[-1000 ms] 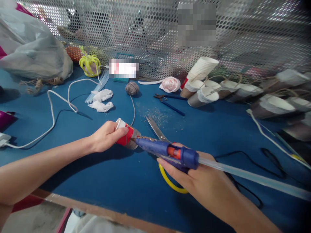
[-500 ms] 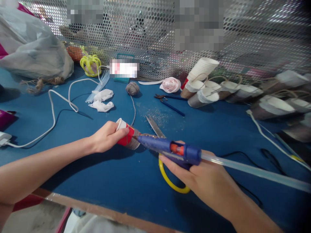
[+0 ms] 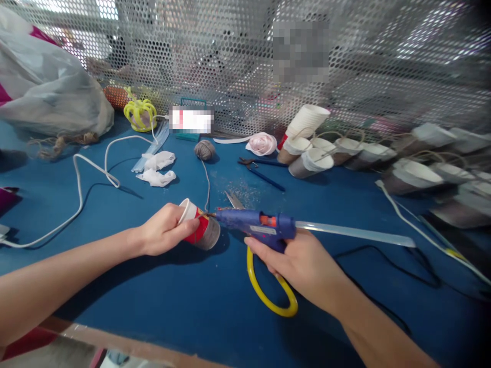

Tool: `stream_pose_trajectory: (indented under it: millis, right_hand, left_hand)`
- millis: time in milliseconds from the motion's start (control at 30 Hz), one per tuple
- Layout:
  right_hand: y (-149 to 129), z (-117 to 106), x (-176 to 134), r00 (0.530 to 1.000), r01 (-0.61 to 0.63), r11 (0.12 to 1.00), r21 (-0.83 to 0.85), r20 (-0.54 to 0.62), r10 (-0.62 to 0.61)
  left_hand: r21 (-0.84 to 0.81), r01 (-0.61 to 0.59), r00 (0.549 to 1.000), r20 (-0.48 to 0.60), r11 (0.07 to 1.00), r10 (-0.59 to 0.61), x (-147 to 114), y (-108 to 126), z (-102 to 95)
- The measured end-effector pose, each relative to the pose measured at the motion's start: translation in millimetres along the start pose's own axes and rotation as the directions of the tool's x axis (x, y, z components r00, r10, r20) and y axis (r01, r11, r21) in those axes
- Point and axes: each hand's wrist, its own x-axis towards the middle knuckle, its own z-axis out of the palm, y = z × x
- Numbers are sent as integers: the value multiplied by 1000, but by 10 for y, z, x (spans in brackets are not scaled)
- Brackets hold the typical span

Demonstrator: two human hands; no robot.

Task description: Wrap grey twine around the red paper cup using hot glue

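Red-banded in the left hand's (image 3: 164,230) curled fingers, a paper cup (image 3: 202,232) tilts, its base wound in grey yarn (image 3: 211,236). A yarn ball (image 3: 204,150) lies at its twelve o'clock. At three, a blue plastic glue gun (image 3: 243,221), label (image 3: 263,230) illegible, sits more level than half a second ago, the right hand's (image 3: 307,263) fingers wrapped round it, a translucent glue stick (image 3: 353,233) protruding behind.

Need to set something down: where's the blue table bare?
Bare: nearside, between left hand and yellow scissor handle; also between cups and glue stick. Crowded: back right, among those cups; also around the glue gun, with scissors beneath.
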Motion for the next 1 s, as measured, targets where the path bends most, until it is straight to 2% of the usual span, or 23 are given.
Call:
stream_pose_trajectory:
  millis: [100,233,300,400,467,567,767,900,1000]
  right_hand:
    - [7,-15,17,989,-132,987,86,81,125]
    - [84,-84,67,986,-131,969,211,134,104]
    - [166,-145,133,991,-131,946,298,74,114]
    - [340,-260,284,967,-159,909,385,-124,222]
    - [465,-334,392,946,-192,910,367,-177,271]
    - [613,-398,522,940,-231,907,352,-161,301]
    - [707,-318,662,909,-310,910,276,-194,368]
    - [737,-271,724,903,-333,929,163,-228,363]
    - [744,-303,741,897,-367,930,10,-263,356]
  left_hand:
    - [-2,-23,1000,-2,1000,23,-10,-3,-2]
    - [-47,-84,994,-69,995,81,-24,6,-11]
    - [-72,-134,986,-113,988,125,-32,20,-19]
    - [-97,-176,973,-166,980,158,-52,45,-28]
    - [-110,-175,971,-184,978,153,-68,60,-32]
    - [-120,-190,967,-197,974,164,-88,78,-33]
    - [-94,-218,963,-181,971,198,-99,106,-34]
    - [-85,-249,959,-158,965,234,-101,124,-39]
    - [-82,-252,960,-148,964,238,-104,124,-42]
